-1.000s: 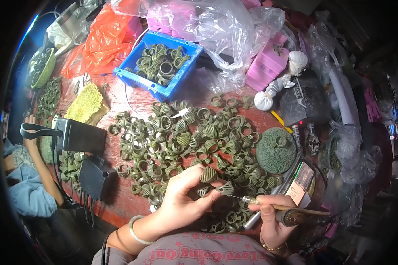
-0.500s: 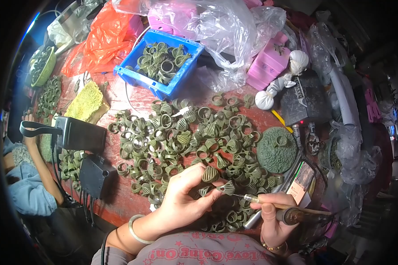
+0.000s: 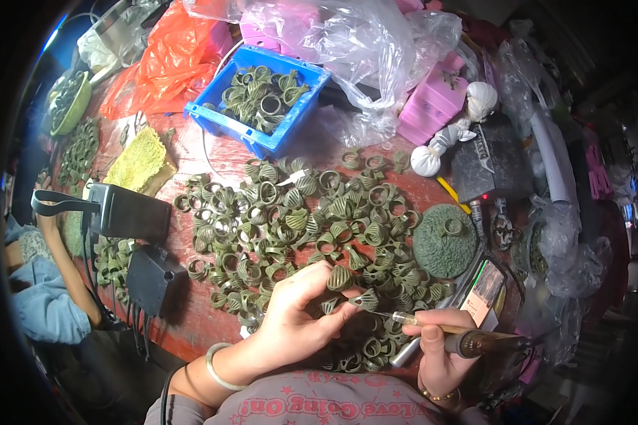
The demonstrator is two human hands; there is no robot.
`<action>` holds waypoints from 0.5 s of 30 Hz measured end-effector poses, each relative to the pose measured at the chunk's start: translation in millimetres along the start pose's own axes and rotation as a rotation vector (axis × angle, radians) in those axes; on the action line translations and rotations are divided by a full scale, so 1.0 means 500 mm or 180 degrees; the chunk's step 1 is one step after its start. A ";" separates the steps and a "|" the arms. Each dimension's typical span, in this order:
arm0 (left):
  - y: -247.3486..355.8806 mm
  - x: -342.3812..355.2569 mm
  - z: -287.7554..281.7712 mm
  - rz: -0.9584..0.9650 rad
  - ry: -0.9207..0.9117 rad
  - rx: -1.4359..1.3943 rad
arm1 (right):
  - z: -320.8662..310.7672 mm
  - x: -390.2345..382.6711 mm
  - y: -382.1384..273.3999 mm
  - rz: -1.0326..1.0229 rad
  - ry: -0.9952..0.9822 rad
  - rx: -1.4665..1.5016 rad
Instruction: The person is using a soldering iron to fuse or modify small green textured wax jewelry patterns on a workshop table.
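Note:
Pinched between the thumb and fingers of my left hand (image 3: 294, 308) is a dark green ridged ring (image 3: 365, 299), just above the near edge of the heap. My right hand (image 3: 443, 354) grips a pen-like tool (image 3: 407, 319) with a light-coloured handle and a thin metal tip. That fine tip points left and meets or nearly meets the held ring; contact is too small to confirm. Many similar green ridged rings (image 3: 283, 219) lie in a loose heap beyond my hands. Another ridged ring (image 3: 339, 278) shows right by my left fingertips; whether they hold it too, I cannot tell.
A blue bin (image 3: 262, 142) of rings stands at the back. Right of the heap are a round green textured pad (image 3: 444, 242), a black box (image 3: 489, 159) and a phone (image 3: 480, 294). Black devices (image 3: 131, 212) with cables and a co-worker's arm (image 3: 67, 255) are at left.
The whole view has shifted very slightly. Both hands keep nearly the same hold, with the tool tip staying at the ring.

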State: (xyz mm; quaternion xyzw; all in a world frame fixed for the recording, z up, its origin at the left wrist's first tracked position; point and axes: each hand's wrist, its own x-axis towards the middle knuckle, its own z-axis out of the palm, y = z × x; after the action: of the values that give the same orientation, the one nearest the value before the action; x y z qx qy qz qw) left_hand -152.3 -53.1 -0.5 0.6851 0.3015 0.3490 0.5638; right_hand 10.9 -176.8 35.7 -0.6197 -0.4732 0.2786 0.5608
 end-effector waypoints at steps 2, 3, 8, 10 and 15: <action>0.008 -0.003 -0.001 -0.0254 -0.0020 -0.0141 | 0.005 0.002 0.003 -0.0139 0.0124 -0.0040; 0.010 -0.004 -0.001 -0.0505 -0.0041 -0.0282 | 0.004 0.003 0.004 -0.0203 0.0089 -0.0198; -0.007 -0.005 -0.001 -0.0191 -0.0002 -0.0136 | 0.000 0.012 -0.007 -0.0241 -0.0267 -0.0052; -0.009 -0.004 0.001 -0.0086 0.0055 -0.0050 | -0.011 0.003 -0.006 -0.0110 -0.0251 0.0296; 0.004 -0.004 0.001 -0.0380 0.0008 -0.0221 | 0.014 -0.002 -0.017 0.0404 0.0358 0.0006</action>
State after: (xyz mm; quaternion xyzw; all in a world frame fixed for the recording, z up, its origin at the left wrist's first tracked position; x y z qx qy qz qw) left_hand -153.2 -55.5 1.2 0.6455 0.3302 0.3259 0.6067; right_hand 2.0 -175.2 42.1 -0.6626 -0.4004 0.2787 0.5683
